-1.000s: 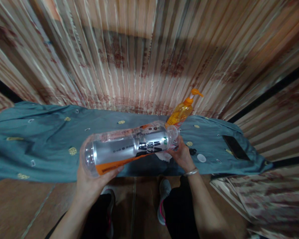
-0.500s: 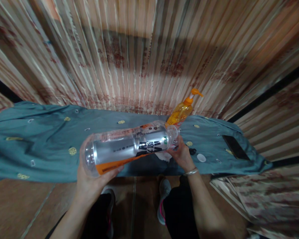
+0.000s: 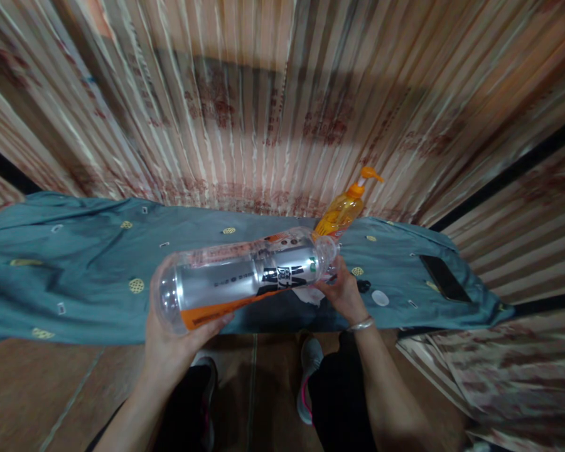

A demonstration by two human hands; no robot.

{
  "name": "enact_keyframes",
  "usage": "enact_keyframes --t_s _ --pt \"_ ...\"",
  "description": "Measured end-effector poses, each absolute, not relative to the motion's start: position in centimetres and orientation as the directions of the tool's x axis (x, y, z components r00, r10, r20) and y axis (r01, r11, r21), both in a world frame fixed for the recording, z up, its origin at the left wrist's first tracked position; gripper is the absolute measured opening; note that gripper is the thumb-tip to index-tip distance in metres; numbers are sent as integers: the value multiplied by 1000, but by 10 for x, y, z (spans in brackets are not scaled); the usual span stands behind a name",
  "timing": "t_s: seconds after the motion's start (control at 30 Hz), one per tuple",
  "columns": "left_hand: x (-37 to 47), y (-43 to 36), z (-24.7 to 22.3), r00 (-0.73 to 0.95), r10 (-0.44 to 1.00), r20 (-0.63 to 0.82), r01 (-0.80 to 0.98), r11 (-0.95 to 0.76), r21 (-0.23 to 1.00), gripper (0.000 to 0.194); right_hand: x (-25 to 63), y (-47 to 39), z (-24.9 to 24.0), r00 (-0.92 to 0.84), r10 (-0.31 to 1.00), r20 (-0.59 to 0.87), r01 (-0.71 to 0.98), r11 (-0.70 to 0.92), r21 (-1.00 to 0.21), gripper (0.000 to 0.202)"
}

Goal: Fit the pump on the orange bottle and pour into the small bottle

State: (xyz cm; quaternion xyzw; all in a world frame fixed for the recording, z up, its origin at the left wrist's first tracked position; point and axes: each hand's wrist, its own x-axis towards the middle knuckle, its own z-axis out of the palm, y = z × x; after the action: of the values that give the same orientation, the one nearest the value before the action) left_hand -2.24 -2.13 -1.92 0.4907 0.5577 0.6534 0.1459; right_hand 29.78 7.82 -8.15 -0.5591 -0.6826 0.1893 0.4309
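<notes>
A large clear plastic bottle (image 3: pixel 235 276) with a silver and orange label lies tilted across the view, its base to the left and its neck to the right. My left hand (image 3: pixel 174 333) is wrapped round the base end, thumb along the lower side. Near the neck, my right hand (image 3: pixel 343 292) has its fingers closed on a small clear thing, partly hidden behind the bottle's neck; I cannot make out what it is. Just behind the neck stands an orange pump bottle (image 3: pixel 341 213) with yellow-orange liquid.
The narrow table has a blue-green cloth (image 3: pixel 89 251). On its right lie a black phone (image 3: pixel 445 278), a white round disc (image 3: pixel 380 298) and a small black object (image 3: pixel 364 286). White tissue (image 3: pixel 309 296) lies below the bottle. A pleated curtain (image 3: pixel 245 125) hangs behind.
</notes>
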Motion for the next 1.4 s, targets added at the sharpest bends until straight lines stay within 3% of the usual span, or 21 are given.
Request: enact_keyframes --t_s 0.53,0.87,1.4 --pt "-14 -25 -14 -489 772 407 290 -296 910 104 298 78 -81 -14 927 376 608 306 -733 55" --pt "-35 -20 -23 -376 782 497 443 -319 838 103 299 79 -83 -5 930 368 601 297 -742 59" --pt "-14 -25 -9 -486 796 360 249 -268 931 99 298 78 -80 -6 935 355 573 295 -765 59"
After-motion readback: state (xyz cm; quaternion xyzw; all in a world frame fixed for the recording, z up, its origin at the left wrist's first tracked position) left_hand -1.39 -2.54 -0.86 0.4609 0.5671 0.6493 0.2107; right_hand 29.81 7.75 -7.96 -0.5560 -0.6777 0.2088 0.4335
